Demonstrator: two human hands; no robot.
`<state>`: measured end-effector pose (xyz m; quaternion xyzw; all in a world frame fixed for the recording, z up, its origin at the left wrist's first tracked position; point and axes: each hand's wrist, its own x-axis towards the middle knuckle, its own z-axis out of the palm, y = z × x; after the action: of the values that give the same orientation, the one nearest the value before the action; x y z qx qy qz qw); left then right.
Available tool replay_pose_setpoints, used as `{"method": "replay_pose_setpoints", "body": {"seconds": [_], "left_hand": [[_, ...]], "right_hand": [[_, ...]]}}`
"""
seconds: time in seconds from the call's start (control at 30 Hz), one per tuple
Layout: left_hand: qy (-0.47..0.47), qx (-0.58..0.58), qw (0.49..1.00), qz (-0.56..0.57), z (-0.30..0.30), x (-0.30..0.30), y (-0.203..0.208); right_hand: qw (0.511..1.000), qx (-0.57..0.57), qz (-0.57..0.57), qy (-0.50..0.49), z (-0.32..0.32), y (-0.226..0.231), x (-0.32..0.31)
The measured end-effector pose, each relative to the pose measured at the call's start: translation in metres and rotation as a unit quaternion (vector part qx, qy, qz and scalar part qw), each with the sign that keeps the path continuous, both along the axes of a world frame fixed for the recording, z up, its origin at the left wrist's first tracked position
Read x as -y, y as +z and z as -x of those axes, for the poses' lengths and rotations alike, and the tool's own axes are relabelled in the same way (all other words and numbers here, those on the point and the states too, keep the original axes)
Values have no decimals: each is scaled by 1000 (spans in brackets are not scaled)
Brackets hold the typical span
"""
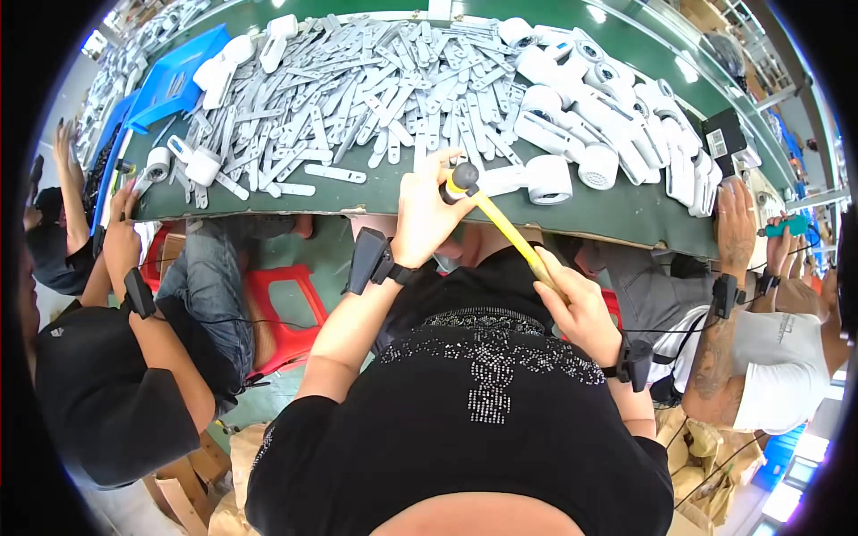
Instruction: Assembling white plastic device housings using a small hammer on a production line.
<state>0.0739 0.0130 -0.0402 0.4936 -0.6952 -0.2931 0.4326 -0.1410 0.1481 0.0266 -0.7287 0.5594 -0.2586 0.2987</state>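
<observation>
My right hand (583, 308) is wrapped round the yellow handle of a mallet (509, 230). Its black head points away from me, at the near edge of the green table (335, 195). Beside that head, my left hand (427, 210) is closed, fingers curled and thumb toward the mallet. What its fingers hold is mostly hidden by the mallet head and cannot be made out. Just to the right lies a white part with a round ring end (548, 180). A big heap of flat grey-white strips (357, 85) covers the table beyond both hands.
White handled housings (617, 121) are piled at the right, near a black box (731, 143). A blue tray (179, 76) stands at the far left. People sit close on both sides, with a co-worker's hand (736, 223) at the right edge and a red stool (284, 308) to the left.
</observation>
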Motion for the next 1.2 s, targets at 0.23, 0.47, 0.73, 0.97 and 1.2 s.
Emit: {"method": "replay_pose_setpoints", "body": {"seconds": [0.23, 0.47, 0.73, 0.97, 1.2], "left_hand": [[-36, -122, 992, 0, 4, 9, -15], [-25, -124, 992, -11, 7, 9, -4], [-43, -73, 996, 24, 3, 5, -3], [-22, -111, 993, -16, 6, 8, -6], [-15, -72, 997, 33, 6, 8, -5]], "right_hand": [[1000, -16, -8, -8, 0, 1, 2], [999, -47, 25, 10, 1, -6, 2], [996, -8, 21, -83, 19, -4, -11], [998, 7, 55, -6, 2, -17, -8], [996, 8, 91, -5, 1, -21, -4]]}}
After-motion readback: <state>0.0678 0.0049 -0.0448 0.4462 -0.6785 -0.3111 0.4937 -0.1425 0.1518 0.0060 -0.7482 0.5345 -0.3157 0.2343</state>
